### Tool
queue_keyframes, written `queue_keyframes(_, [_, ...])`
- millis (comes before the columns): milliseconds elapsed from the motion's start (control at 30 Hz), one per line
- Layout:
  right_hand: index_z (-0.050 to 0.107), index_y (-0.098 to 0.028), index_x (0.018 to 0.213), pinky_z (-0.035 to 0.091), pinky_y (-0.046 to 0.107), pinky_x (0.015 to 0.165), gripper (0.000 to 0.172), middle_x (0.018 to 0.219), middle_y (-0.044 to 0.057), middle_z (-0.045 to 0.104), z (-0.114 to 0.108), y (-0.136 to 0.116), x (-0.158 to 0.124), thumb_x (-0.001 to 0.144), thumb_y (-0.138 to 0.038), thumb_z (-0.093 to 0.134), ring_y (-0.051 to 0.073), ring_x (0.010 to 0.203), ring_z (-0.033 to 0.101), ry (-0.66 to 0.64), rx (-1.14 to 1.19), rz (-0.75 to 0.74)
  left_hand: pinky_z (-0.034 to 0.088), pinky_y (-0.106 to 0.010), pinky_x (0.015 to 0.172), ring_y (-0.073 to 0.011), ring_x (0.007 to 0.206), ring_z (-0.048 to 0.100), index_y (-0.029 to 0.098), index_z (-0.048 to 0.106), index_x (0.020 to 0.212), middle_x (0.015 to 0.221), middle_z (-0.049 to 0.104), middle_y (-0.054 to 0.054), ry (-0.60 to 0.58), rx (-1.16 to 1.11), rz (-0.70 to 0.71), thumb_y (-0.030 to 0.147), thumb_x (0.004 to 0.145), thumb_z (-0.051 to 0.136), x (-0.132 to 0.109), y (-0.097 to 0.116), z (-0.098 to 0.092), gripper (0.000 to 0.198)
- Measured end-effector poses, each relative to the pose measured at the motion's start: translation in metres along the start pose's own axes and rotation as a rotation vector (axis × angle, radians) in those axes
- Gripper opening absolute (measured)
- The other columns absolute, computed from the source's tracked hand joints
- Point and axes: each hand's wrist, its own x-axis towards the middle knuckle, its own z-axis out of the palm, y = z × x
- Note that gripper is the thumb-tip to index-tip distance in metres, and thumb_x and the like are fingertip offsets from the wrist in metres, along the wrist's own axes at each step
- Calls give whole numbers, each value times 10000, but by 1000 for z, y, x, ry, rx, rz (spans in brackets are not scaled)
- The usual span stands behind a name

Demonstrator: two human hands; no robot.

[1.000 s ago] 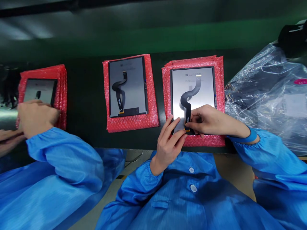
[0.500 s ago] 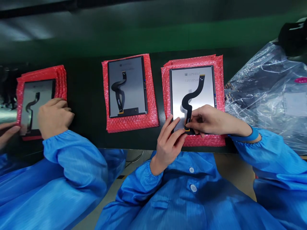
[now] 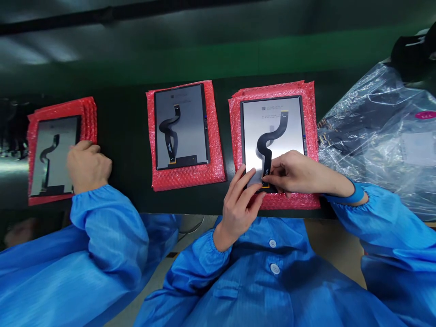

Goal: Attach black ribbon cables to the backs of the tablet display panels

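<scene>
In front of me a display panel (image 3: 289,131) lies back side up on a stack of red bubble-wrap bags (image 3: 308,109). A black flex cable (image 3: 264,143) curves up across it in an S, its gold-edged far end free. My right hand (image 3: 293,172) pinches the cable's lower end between thumb and fingertips, at the panel's near edge. My left hand (image 3: 236,206) rests with fingers apart on the panel's lower left corner, fingertips close to the same cable end. The fingers partly hide the connector there.
To the left, a second display panel (image 3: 187,122) with a flex cable lies on red bubble wrap (image 3: 218,154). Farther left a co-worker's hand (image 3: 90,165) is at another panel (image 3: 61,159). Clear plastic bags (image 3: 384,150) with many flex cables lie at the right.
My hands stay in nearly the same place on the panel and cable. The co-worker's other hand has drawn back from their panel, down toward the table edge.
</scene>
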Motion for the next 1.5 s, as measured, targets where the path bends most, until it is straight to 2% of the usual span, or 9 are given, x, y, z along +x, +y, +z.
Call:
queue_keyframes(433, [600,-168,674,361,259,488,290,555,-7,636,1,5,3,963,-154,625,111,458,532,-40,-136,-16,576,-540,1126,-332,1437,556,178,656,1210,1389,681,-137,-12,19,15,146,957,706,-2,-3,-2,260])
queue_keyframes(500, [599,-165,661,356,263,499,300,548,-7,628,1,5,4,957,-168,648,111,461,528,-22,-159,-19,556,-559,1145,-352,1475,510,171,646,1257,1432,651,-162,-52,29,60,135,959,693,-2,-5,-6,304])
queue_keyframes(700, [632,-160,687,385,262,541,261,533,-21,620,1,6,5,946,-154,652,117,466,546,-30,-161,-50,514,-579,1179,-400,1578,329,159,625,1375,1580,515,-216,-351,154,253,208,976,678,5,-14,-30,406])
queue_keyframes(1100, [544,-165,631,320,264,524,324,534,-45,547,7,3,13,914,-95,685,86,477,465,40,-272,-84,522,-539,1173,-398,1564,360,127,629,1388,1534,562,-214,-371,197,256,311,984,678,11,-16,-37,447])
queue_keyframes(1200, [589,-162,702,379,252,539,257,546,-30,610,8,3,15,944,-148,673,105,467,549,59,-137,-5,481,-569,1203,-383,1555,376,171,638,1386,1551,554,-178,-378,131,194,329,974,693,10,-22,-40,445])
queue_keyframes(1300, [688,-142,994,431,253,560,97,572,-36,649,9,6,16,996,-203,612,137,468,616,208,-15,57,481,-555,1193,-342,1467,503,215,666,1341,1506,599,-145,-386,9,15,371,976,677,17,-34,-51,397])
queue_keyframes(1367, [681,-136,1169,445,263,604,206,568,-51,637,6,9,17,985,-192,607,156,502,635,420,-80,25,588,-453,1038,-290,1254,662,200,712,1206,1329,696,-141,-245,-4,-174,425,987,637,30,-40,-61,323])
queue_keyframes(1433, [680,-131,1203,438,277,652,254,573,-49,620,-1,13,17,965,-187,612,172,554,638,622,-217,-26,612,-330,777,-219,926,727,190,722,1051,1028,743,-98,-87,46,-376,488,994,591,50,-43,-70,331])
queue_keyframes(1500, [694,-133,1159,419,289,673,232,605,-33,615,-10,19,17,960,-206,597,182,591,627,756,-331,-49,538,-277,609,-174,670,668,194,709,959,773,685,-32,-103,84,-535,544,974,579,72,-41,-74,373])
